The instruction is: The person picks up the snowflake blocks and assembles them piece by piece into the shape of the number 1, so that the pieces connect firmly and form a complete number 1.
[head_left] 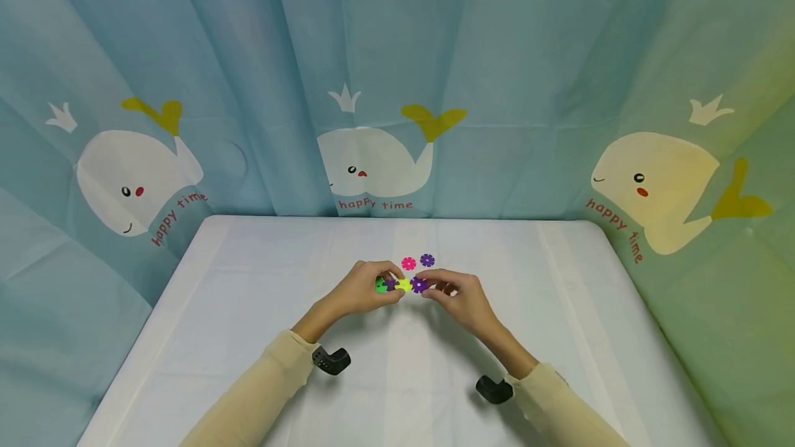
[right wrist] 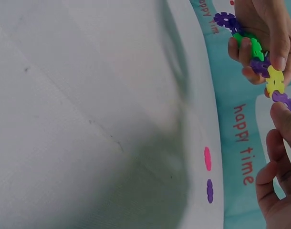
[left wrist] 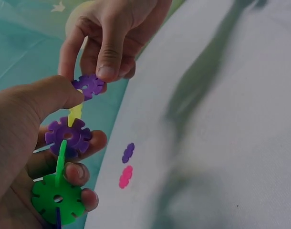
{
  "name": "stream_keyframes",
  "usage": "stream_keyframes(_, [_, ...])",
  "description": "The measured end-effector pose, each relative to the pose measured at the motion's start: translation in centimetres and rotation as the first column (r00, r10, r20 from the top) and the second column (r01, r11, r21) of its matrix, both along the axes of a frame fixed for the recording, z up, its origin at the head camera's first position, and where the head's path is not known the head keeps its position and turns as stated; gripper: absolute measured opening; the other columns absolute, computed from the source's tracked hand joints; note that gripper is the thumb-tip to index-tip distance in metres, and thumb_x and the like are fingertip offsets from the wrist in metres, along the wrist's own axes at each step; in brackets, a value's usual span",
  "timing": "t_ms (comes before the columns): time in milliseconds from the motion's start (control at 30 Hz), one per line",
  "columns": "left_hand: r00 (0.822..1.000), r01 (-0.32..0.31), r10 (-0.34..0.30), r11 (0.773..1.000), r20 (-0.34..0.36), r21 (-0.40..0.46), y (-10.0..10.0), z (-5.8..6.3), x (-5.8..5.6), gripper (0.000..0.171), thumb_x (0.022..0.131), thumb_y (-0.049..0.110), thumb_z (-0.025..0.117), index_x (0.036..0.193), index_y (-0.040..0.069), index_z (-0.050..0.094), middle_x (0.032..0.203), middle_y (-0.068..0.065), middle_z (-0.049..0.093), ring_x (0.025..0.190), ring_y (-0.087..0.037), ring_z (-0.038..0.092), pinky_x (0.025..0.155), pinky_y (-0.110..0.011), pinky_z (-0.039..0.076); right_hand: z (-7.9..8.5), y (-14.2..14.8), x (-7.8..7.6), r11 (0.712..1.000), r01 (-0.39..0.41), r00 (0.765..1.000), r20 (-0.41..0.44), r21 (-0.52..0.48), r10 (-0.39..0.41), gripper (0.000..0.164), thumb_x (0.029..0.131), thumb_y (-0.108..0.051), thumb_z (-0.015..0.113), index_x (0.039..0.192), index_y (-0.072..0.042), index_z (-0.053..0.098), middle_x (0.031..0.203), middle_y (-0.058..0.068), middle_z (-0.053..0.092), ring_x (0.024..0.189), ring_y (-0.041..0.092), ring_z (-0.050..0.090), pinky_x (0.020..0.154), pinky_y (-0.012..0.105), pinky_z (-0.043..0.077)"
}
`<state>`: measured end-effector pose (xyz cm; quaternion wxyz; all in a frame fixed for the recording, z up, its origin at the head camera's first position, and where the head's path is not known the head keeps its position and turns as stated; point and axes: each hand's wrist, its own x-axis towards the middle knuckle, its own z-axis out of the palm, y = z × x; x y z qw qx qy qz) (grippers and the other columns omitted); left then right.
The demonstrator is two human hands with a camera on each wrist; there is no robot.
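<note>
My left hand (head_left: 360, 288) holds a chain of interlocking plastic snowflake discs joined slot to slot. In the left wrist view the chain has a green disc (left wrist: 47, 200) near the palm, another green one (left wrist: 61, 162) edge-on, a purple disc (left wrist: 59, 136) and a yellow disc (left wrist: 75, 113). The left thumb and fingers grip it around the yellow end. At that end, my right hand (head_left: 462, 296) pinches a purple disc (head_left: 419, 285), which meets the yellow one; how deeply their slots mesh is unclear. Another purple disc (right wrist: 225, 19) shows at the chain's far end.
Beyond the hands, a pink disc (head_left: 408, 263) and a purple disc (head_left: 427, 261) lie on the white-covered table (head_left: 248, 364). A blue curtain (head_left: 515, 88) printed with whales stands behind the table and along its sides. Each wrist carries a black camera.
</note>
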<state>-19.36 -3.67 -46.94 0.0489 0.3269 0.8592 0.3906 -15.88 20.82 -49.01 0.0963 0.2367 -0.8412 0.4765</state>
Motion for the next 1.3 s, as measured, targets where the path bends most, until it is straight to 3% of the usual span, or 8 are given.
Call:
stream_keyframes(567, [0.995, -0.009, 0.008, 1.000, 0.102, 0.009, 0.3, 0.0, 0.0, 0.018, 0.092, 0.023, 0.077, 0.106, 0.013, 0.073, 0.097, 0.003, 0.070, 0.090, -0.013, 0.062, 0.083, -0.034, 0.050, -0.1, -0.5, 0.2, 0.994, 0.025, 1.000, -0.007, -0.111, -0.026, 0.024, 0.084, -0.001, 0.081, 0.106, -0.010, 0.082, 0.094, -0.001, 0.078, 0.072, 0.011, 0.062, 0.061, 0.026, 0.050])
stream_keyframes(867, [0.988, -0.005, -0.001, 0.999, 0.151, 0.044, 0.1, -0.8, -0.1, 0.020, 0.093, 0.026, 0.076, 0.107, 0.013, 0.073, 0.101, 0.001, 0.071, 0.095, -0.015, 0.064, 0.086, -0.036, 0.051, -0.5, -0.9, 0.2, 0.990, 0.035, 0.999, 0.016, -0.138, -0.033, 0.022, 0.084, 0.002, 0.081, 0.104, -0.008, 0.082, 0.092, 0.002, 0.078, 0.073, 0.012, 0.065, 0.061, 0.025, 0.050])
stream_keyframes(1100, [0.981, -0.012, 0.001, 0.998, 0.192, 0.058, 0.3, -0.9, -0.1, 0.018, 0.093, 0.025, 0.076, 0.106, 0.013, 0.072, 0.102, 0.001, 0.071, 0.096, -0.016, 0.064, 0.086, -0.035, 0.050, -0.6, -1.1, 0.1, 0.991, 0.032, 0.999, 0.004, -0.131, -0.032, 0.024, 0.083, 0.009, 0.079, 0.103, -0.005, 0.082, 0.090, 0.006, 0.078, 0.073, 0.014, 0.066, 0.061, 0.024, 0.050])
stream_keyframes(1300, [0.978, -0.033, 0.021, 0.998, 0.205, 0.055, 0.2, -1.1, -0.1, 0.019, 0.094, 0.027, 0.075, 0.106, 0.013, 0.072, 0.102, 0.000, 0.070, 0.095, -0.016, 0.063, 0.085, -0.036, 0.051, -0.9, -0.9, -0.2, 0.996, 0.007, 1.000, -0.022, -0.092, -0.010, 0.025, 0.084, 0.002, 0.081, 0.106, -0.010, 0.082, 0.094, 0.002, 0.079, 0.071, 0.011, 0.063, 0.061, 0.025, 0.050])
